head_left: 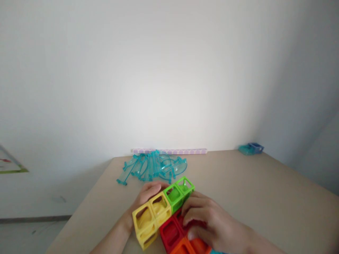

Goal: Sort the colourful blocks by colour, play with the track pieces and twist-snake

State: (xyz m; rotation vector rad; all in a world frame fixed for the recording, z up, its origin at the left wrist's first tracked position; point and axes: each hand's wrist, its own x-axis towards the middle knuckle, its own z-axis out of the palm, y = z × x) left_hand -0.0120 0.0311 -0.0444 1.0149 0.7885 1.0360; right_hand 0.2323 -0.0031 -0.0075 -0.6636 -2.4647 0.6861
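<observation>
Fingers of both hands around the block cluster

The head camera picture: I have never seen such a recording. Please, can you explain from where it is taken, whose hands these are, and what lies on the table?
There is no machine here. A person wears a camera on the head, so you look forward and down at that person's own hands. The left hand rests behind the yellow cubes. The right hand lies on the red cubes. Green cubes and an orange cube join them in one cluster of hollow plastic blocks. All stands on a beige table. Farther back lie clear teal plastic pieces, a lilac strip along the wall, and small blue-teal blocks at the far right corner.
</observation>
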